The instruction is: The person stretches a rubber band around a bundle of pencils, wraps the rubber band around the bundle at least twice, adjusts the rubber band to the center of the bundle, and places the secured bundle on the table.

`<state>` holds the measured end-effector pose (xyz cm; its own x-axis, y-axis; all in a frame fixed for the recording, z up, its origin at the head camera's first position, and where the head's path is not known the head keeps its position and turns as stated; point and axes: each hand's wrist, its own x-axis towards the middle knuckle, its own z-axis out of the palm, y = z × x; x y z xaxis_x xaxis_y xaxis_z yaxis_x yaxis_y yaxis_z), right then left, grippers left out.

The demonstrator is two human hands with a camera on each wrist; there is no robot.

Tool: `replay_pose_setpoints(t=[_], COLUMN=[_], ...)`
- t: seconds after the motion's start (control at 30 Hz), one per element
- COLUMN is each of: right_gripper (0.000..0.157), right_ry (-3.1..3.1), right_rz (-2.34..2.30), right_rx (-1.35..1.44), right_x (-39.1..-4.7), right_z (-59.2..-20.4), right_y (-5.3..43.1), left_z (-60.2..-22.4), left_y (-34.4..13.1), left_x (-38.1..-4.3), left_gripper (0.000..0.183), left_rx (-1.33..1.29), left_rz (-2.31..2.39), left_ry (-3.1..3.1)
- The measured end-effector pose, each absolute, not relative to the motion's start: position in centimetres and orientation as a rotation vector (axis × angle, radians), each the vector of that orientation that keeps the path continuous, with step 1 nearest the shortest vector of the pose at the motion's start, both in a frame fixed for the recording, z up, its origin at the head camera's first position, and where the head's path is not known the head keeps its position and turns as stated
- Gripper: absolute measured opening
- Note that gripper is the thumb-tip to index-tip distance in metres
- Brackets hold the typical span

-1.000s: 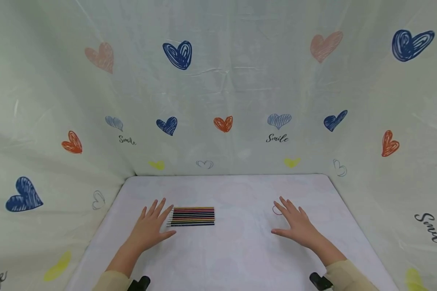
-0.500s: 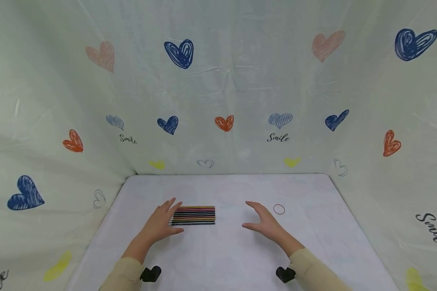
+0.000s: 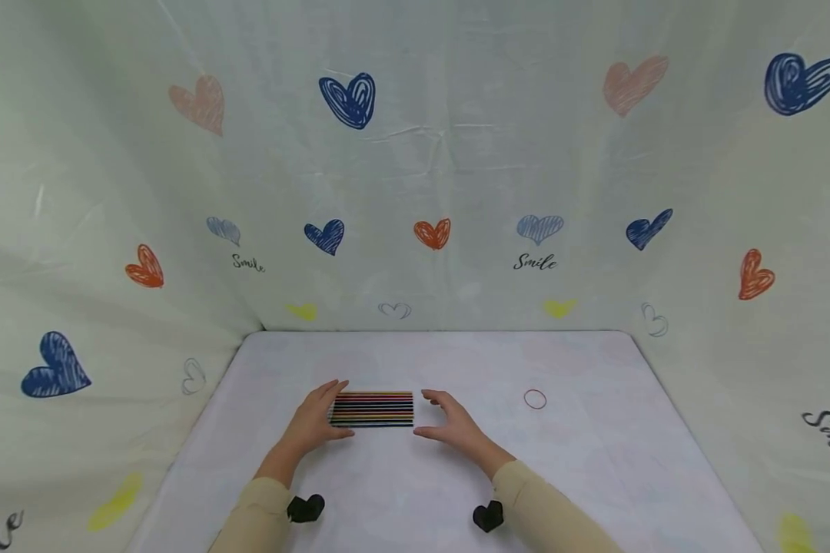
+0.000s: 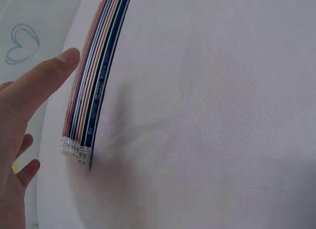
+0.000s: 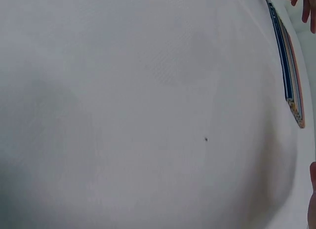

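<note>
The person's pale sleeves [image 3: 256,511] run out of the bottom of the head view, each with a black object at the wrist, the left one [image 3: 307,508] and the right one [image 3: 488,516], too dark to make out in detail. Beyond them, the left hand [image 3: 311,424] arches over the left end of a row of pencils [image 3: 375,409], hiding that end; thumb and fingers stand well apart and grip nothing, though whether any fingertip touches the row cannot be told. The left wrist view shows the pale pencil ends, with the far ends cut off at the top. The right hand [image 3: 459,426] is just beside the row's right end, thumb and fingers parted around a gap, holding nothing; its own wrist view catches only a sliver at the right edge. The pencils lie side by side on the white table [image 3: 415,491]. A thin red ring [image 3: 536,408] lies to their right, well apart. Behind hangs a heart-printed sheet [image 3: 387,177], its lettering cropped at both sides.
</note>
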<state>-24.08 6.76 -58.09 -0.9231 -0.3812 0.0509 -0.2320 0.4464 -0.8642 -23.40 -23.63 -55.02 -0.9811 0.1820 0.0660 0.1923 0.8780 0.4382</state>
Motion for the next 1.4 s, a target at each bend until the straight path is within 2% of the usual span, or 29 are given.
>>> replay_pose_setpoints(t=[0.47, 0.77, 1.4], right_gripper=[0.081, 0.082, 0.063], right_ry=[2.676, 2.802, 2.885], right_rz=[-1.511, -1.379, -1.236], right_rx=[-0.524, -0.522, -0.566], right_x=[-25.8, -25.6, -25.7], right_z=[-61.6, -62.0, -61.8], right_y=[3.3, 2.1, 1.5], left_z=[-59.1, -58.3, -57.8], left_y=[-23.5, -23.0, -22.5], left_x=[-24.3, -24.3, -25.1], left_gripper=[0.094, 0.095, 0.074], left_rx=[-0.14, -0.167, -0.113], left_rz=[-0.761, -0.691, -0.519], left_ry=[-2.959, -3.031, -3.155])
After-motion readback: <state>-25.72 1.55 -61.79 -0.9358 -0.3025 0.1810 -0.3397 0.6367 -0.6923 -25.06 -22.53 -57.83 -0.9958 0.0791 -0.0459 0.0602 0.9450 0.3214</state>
